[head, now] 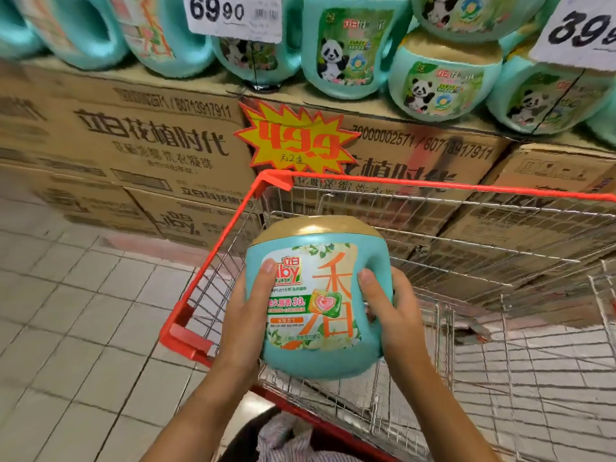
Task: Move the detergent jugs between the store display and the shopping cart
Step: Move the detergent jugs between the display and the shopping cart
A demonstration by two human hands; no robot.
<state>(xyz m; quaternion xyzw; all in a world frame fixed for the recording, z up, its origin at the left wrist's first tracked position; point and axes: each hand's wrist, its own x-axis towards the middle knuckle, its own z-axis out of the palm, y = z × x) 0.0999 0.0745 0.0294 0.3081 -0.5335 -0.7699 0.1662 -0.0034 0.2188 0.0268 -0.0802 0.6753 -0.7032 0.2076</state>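
Hands: left hand (245, 315) and right hand (395, 311) grip one jug (316, 295) above cart (433, 188). Display jugs (346, 51) at 12 o'clock; probably early.

White price card reading 69.90 (235, 15), second white price card upper right (580, 28), yellow-and-red starburst tag marked 49.9 (296, 141), pale tiled floor (83, 311), striped fabric at bottom edge (286, 441).

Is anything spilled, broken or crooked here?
Nothing spilled or broken. The jug, gripped by left hand and right hand above the cart, is whole, lid on. Display jugs on the boxes lean different ways.
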